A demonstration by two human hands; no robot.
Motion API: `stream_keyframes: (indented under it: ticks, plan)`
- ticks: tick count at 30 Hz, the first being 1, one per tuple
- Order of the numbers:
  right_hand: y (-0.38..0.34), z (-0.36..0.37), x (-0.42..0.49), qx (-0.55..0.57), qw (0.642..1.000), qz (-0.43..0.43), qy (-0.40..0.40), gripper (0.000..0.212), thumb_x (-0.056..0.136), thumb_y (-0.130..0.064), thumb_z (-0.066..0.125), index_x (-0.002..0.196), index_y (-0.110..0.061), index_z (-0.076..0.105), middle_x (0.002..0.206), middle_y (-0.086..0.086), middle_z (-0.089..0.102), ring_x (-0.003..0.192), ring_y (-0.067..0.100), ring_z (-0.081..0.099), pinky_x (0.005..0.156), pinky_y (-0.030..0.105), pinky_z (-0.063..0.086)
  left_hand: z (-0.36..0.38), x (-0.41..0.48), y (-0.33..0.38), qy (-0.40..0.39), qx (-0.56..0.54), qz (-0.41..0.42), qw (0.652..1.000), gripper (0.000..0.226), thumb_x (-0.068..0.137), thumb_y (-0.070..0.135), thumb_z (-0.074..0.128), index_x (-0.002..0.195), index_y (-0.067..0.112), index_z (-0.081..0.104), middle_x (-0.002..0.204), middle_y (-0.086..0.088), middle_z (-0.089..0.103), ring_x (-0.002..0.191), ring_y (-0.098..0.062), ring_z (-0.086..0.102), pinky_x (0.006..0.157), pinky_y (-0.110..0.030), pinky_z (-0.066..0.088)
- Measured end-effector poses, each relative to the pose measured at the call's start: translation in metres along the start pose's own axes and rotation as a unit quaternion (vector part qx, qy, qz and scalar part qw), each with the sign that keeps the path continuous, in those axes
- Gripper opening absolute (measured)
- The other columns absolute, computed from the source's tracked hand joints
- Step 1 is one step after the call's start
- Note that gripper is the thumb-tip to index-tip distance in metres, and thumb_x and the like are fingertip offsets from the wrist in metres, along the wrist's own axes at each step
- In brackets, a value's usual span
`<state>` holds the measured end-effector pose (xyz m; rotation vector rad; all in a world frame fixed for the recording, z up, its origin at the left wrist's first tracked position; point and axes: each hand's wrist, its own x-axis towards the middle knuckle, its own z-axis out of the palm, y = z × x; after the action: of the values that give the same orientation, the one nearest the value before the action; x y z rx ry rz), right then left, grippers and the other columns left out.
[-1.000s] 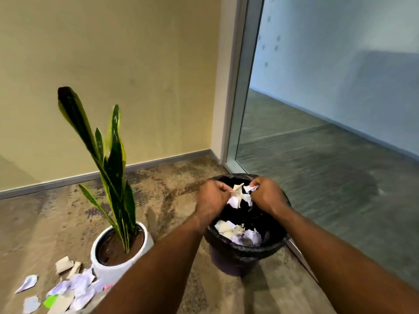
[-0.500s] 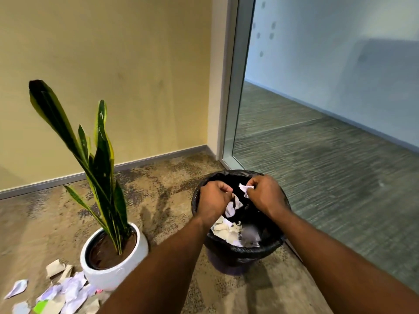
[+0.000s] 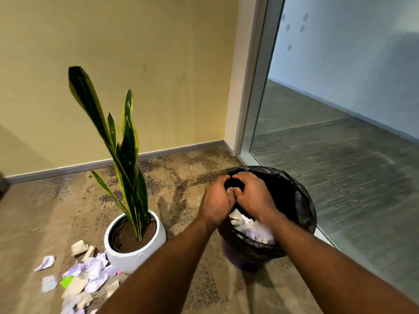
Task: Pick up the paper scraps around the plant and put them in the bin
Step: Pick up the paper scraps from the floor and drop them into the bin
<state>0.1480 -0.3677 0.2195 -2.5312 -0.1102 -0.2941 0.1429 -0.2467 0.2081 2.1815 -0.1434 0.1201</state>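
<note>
**Both hands bunched over the open bin**

The left hand (image 3: 216, 200) and the right hand (image 3: 255, 196) are side by side above the mouth of the bin (image 3: 297, 189), knuckles up and thumb tips touching. The fingers (image 3: 224, 179) of both hands are curled inward and pressed together. Whether anything lies inside the curl cannot be told, as the palms face away from the camera.

The bin stands on the floor directly beneath the fingers and has a black bag liner folded over its rim. Below the fingers, on the side nearer the person, a heap of white and pale lilac scraps in the bin (image 3: 254, 230) shows between the two wrists.

To the left of the fingers stands the plant (image 3: 123, 143), its long, yellow-edged leaves rising from a round white pot (image 3: 138, 257). The pot is near the bin but does not touch it.

Further left of the fingers, and lower, the scraps on the floor (image 3: 84, 275) lie scattered on the carpet (image 3: 34, 223), the nearest ones against the pot's base. They are white, lilac and tan, with one green piece among them.

Beyond the fingers is a yellow wall (image 3: 136, 64), and to their right a glass panel (image 3: 340, 87).
</note>
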Motion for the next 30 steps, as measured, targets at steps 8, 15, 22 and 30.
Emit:
stream_keyframes:
  ticks: [8,15,22,30]
  plan:
    - [-0.086,0.113,-0.032,0.032,0.988,-0.103,-0.108,0.033,0.086,-0.015,0.058,0.117,-0.021,0.065,0.115,0.000,0.065,0.102,0.017,0.060,0.089,0.035,0.053,-0.079,-0.065,-0.118,0.129,0.045,-0.094,0.986,0.040,0.090,0.011,0.052,0.130,0.014,0.056,0.127,-0.007,0.061,0.116,-0.025,0.056,0.097,-0.035,0.047]
    - [-0.133,0.227,-0.096,0.076,0.962,-0.151,-0.214,0.031,0.081,-0.007,0.062,0.111,-0.013,0.072,0.115,0.004,0.069,0.106,0.019,0.062,0.096,0.023,0.044,-0.131,-0.135,-0.238,0.179,0.118,-0.244,0.946,0.034,0.083,0.008,0.054,0.115,0.012,0.064,0.118,-0.011,0.063,0.112,-0.029,0.057,0.093,-0.039,0.047]
    - [-0.135,0.299,-0.127,0.027,0.940,-0.146,-0.307,0.032,0.084,-0.016,0.059,0.114,-0.020,0.069,0.110,0.001,0.068,0.100,0.017,0.062,0.089,0.027,0.049,-0.141,-0.195,-0.321,-0.032,0.252,-0.375,0.891,0.037,0.091,0.027,0.055,0.125,0.016,0.049,0.126,-0.013,0.046,0.118,-0.034,0.047,0.092,-0.044,0.046]
    - [-0.133,0.340,-0.126,0.002,0.934,-0.135,-0.332,0.030,0.084,-0.015,0.061,0.113,-0.019,0.069,0.112,0.005,0.068,0.099,0.022,0.063,0.088,0.032,0.052,-0.128,-0.215,-0.359,-0.106,0.286,-0.365,0.880,0.025,0.096,0.015,0.043,0.118,0.017,0.055,0.124,-0.008,0.058,0.117,-0.030,0.054,0.087,-0.039,0.048]
